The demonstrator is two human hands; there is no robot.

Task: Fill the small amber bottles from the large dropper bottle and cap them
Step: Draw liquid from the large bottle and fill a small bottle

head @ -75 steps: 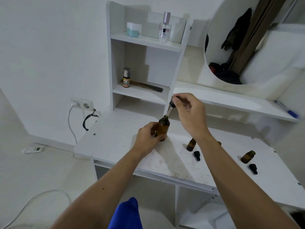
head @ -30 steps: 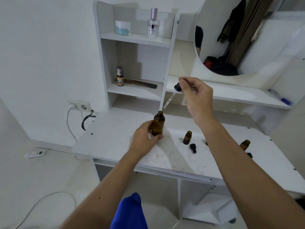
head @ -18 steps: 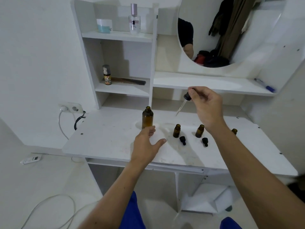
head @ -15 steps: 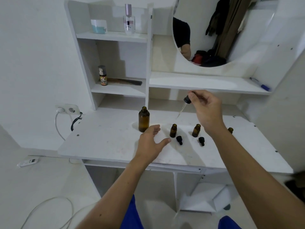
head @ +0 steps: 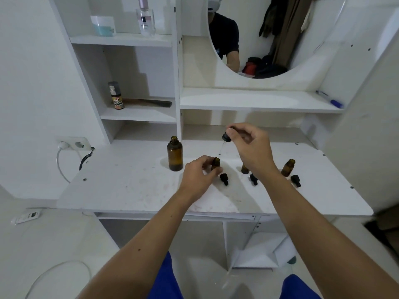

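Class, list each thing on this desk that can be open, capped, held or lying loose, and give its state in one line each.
large dropper bottle: upright, uncapped, untouched.
dropper: pinched by right hand, lifted above the desk.
leftmost small bottle: uncapped, gripped by left hand.
middle small bottle: partly hidden behind the right wrist.
right small bottle: upright, uncapped.
three small caps: lying loose.

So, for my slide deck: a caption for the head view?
Left hand grips a small amber bottle; right hand holds the dropper above it.

Even, soft indoor light, faint shadows under the hands (head: 199, 172), wide-angle bending at edges, slight blur.
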